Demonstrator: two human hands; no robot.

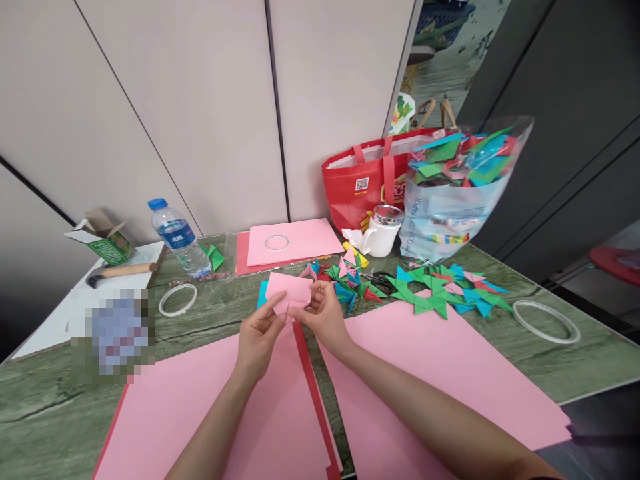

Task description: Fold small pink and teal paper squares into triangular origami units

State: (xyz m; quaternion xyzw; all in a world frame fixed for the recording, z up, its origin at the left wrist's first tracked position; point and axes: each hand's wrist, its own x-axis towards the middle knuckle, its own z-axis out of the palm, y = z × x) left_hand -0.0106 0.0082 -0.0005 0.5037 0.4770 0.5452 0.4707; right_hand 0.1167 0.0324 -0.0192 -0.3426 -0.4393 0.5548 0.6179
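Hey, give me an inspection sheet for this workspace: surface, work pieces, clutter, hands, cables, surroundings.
Surface: green marbled tabletop, partly covered by large pink sheets.
Work pieces: small creased pink paper in hand; colourful folded paper pieces beyond.
Clutter: water bottle, white mug, wooden-handled tool.
Hands: left hand and right hand both grip the small paper.
Cables: nothing seen.
Surroundings: pale panels behind; red tote bag at the back.

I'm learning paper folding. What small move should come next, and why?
Perhaps the right hand should press its thumb along the folded lower part of the small pink paper: creases show there, that thumb lies close, and the left hand holds the other side.
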